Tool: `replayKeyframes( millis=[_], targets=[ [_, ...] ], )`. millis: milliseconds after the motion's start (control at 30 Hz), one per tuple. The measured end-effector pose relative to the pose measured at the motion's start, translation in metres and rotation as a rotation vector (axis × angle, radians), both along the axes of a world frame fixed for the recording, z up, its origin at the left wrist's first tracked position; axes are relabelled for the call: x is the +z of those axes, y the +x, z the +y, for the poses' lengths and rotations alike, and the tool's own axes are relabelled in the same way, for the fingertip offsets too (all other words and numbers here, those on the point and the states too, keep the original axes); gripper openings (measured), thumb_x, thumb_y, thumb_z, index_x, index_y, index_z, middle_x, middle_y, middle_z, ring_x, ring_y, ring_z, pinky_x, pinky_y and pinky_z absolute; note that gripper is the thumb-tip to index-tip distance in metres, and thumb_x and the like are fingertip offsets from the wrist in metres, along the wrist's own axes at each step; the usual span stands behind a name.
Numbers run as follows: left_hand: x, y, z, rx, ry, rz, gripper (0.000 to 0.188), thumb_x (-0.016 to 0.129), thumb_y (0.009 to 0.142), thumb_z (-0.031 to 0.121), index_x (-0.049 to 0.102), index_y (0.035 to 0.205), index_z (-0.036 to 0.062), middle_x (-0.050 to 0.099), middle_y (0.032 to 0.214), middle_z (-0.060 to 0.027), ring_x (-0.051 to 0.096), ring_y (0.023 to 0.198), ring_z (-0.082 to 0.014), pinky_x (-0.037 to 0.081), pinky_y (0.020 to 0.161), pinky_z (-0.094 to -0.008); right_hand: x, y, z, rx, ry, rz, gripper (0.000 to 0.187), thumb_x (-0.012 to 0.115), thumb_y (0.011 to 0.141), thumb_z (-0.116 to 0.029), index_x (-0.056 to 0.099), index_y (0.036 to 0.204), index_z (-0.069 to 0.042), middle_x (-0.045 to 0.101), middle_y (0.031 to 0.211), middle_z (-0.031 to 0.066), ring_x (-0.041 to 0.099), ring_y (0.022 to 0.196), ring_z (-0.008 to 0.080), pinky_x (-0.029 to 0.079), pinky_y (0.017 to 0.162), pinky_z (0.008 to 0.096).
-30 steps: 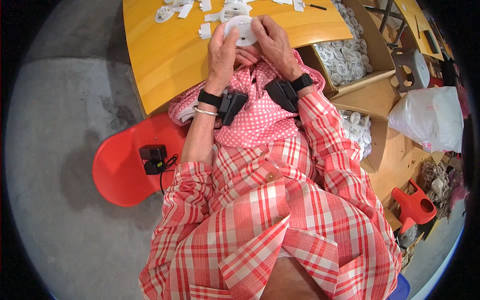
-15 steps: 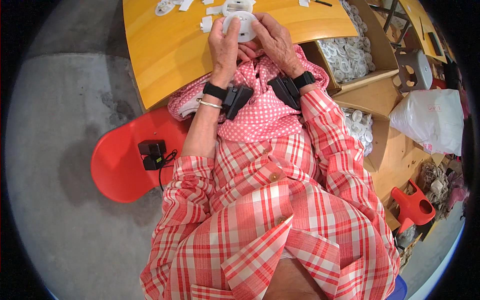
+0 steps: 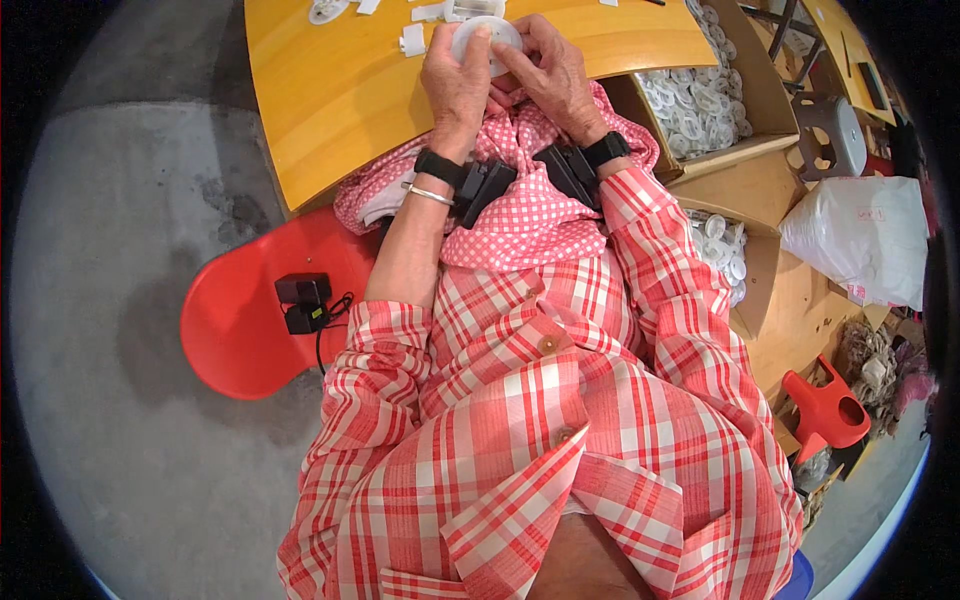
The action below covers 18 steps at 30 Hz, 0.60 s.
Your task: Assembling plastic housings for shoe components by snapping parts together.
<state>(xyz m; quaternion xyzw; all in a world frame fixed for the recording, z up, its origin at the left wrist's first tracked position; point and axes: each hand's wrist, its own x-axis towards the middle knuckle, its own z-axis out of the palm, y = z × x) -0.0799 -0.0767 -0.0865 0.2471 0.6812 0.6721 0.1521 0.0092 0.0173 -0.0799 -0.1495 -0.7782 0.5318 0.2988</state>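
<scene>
Both hands hold a round white plastic disc [image 3: 507, 34] at the near edge of the yellow wooden table [image 3: 340, 95]. My left hand [image 3: 455, 85] grips its left side, with the thumb lying on the upper face. From the right, my right hand [image 3: 556, 82] holds the rim, its thumb pressed on the face near the middle. The fingers under the disc are mostly hidden. Just beyond it on the table lies another white plastic part [image 3: 474, 9], partly cut off by the top edge. A small white piece [image 3: 412, 41] rests left of my left hand.
Right of the table, an open cardboard box [image 3: 735, 158] holds many white plastic parts [image 3: 690, 115]. Below it, a second box [image 3: 762, 275] holds more. A white plastic bag [image 3: 860, 240] stands farther right. At my left is a red stool [image 3: 230, 330] with black devices [image 3: 303, 300] and a cable.
The disc has shifted slightly up and to the right with both hands. My right thumb has moved from the rim inward over the disc's face.
</scene>
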Motion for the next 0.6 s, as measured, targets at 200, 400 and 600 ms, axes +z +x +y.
replayKeyframes(
  millis=[200,400,600],
  targets=[
    [0.008,0.006,-0.005,-0.027,-0.035,-0.060,0.029,0.051,0.090,0.029,0.051,0.104,0.0029,0.062,0.075,-0.0099,0.058,0.049,-0.0168,0.046,0.036,-0.0244,-0.015,0.000,0.002,-0.087,0.065,0.074,0.031,0.060,0.085,-0.028,0.055,0.101,-0.002,0.060,0.073,0.0140,0.060,0.061,0.0228,0.048,0.057,0.0322],
    [0.013,-0.003,-0.015,-0.350,0.152,-0.319,0.029,0.043,0.095,0.022,0.037,0.117,0.0040,0.061,0.077,-0.0146,0.061,0.048,-0.0201,0.049,0.036,-0.0240,-0.004,-0.001,0.002,-0.014,-0.080,0.042,0.025,0.056,0.090,-0.021,0.055,0.104,-0.001,0.060,0.077,0.0048,0.054,0.070,0.0101,0.046,0.062,0.0242],
    [0.017,0.001,-0.011,-0.290,0.081,-0.226,0.035,0.046,0.093,0.023,0.037,0.121,0.0036,0.061,0.082,-0.0150,0.061,0.048,-0.0187,0.049,0.037,-0.0219,0.010,-0.001,-0.002,-0.022,-0.124,-0.078,0.018,0.052,0.093,-0.017,0.054,0.105,-0.004,0.053,0.084,0.0019,0.048,0.066,0.0085,0.041,0.056,0.0228]
  ],
)
